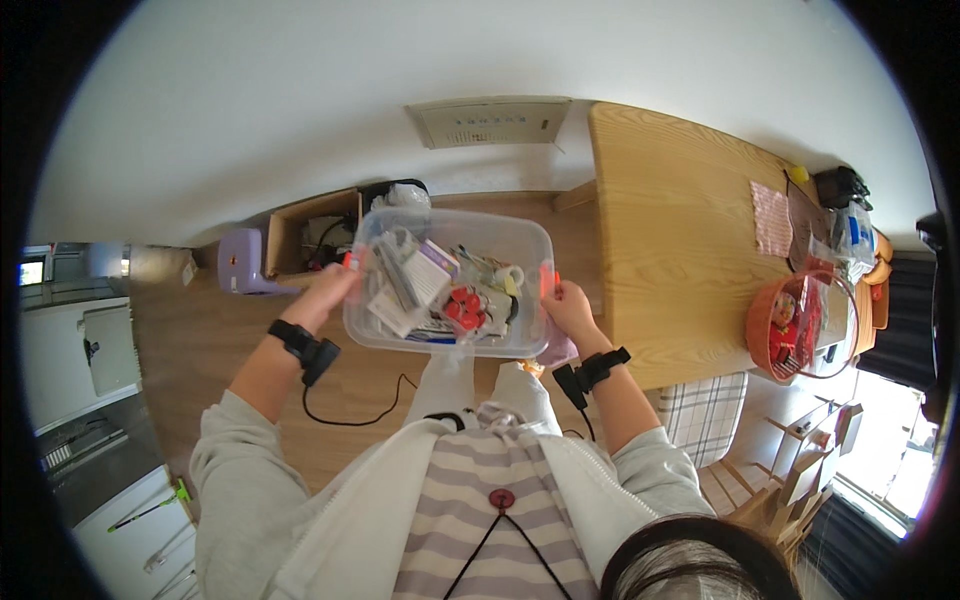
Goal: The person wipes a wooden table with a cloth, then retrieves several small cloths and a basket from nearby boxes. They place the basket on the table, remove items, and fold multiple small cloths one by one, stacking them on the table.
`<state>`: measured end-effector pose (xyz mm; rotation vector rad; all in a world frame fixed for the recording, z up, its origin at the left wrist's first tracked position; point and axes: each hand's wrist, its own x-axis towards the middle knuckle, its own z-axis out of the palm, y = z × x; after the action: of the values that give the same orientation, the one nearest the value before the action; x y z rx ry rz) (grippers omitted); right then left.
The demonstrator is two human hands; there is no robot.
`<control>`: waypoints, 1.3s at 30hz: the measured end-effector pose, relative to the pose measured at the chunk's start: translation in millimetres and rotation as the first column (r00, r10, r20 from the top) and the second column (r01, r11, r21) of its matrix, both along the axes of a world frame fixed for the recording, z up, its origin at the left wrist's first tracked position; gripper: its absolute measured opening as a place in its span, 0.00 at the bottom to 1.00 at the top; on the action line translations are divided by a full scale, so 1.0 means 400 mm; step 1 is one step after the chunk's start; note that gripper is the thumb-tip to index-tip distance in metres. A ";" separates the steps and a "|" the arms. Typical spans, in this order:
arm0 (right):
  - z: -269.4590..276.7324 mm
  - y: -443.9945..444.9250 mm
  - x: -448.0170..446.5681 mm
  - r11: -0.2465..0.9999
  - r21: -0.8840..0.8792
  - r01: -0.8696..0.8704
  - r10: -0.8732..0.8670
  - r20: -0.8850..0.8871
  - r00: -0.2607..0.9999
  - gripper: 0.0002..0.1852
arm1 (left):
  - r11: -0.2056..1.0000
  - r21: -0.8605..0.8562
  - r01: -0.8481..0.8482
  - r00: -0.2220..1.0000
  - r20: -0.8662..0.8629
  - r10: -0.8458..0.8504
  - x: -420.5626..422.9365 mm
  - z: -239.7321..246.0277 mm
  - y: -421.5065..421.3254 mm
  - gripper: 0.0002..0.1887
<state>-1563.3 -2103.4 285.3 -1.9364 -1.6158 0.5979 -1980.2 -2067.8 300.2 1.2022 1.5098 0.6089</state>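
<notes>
A clear plastic storage box (491, 217) without a lid is held in front of my body, above the wooden floor. My left hand (330, 289) grips its left end at an orange-red handle latch (352, 260). At the opposite end, my right hand (568, 306) is closed around the other orange-red latch (547, 281). Inside lie a white and purple carton (435, 270), several red-capped items (466, 307), a white roll (510, 279) and mixed small packets. Much of the lower contents is hidden beneath these.
A wooden table (667, 240) stands to my right, bearing an orange basket (759, 337) and a pink cloth (771, 217). A plaid-cushioned chair (705, 416) is beside it. On the floor at left are an open cardboard box (281, 244) and a purple plastic stool (241, 259).
</notes>
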 end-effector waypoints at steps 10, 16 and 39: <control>-0.367 0.145 0.132 0.921 -0.126 0.369 -0.353 0.138 0.926 0.16 | 0.995 -0.042 0.096 0.978 0.191 -0.086 0.207 -0.393 0.227 0.21; -0.534 0.296 0.261 0.914 -0.063 0.402 -0.383 0.197 0.902 0.15 | 0.985 -0.122 0.119 0.954 0.290 -0.079 0.325 -0.605 0.367 0.23; -1.024 0.717 0.442 0.944 -0.083 0.319 -0.303 0.161 0.939 0.12 | 0.937 -0.310 0.162 0.980 0.163 -0.115 0.500 -1.063 0.703 0.21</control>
<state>-1386.4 -1816.7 -124.4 -2.3039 -1.3391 0.4292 -1780.2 -1786.5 -124.9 0.9810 1.3302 0.3291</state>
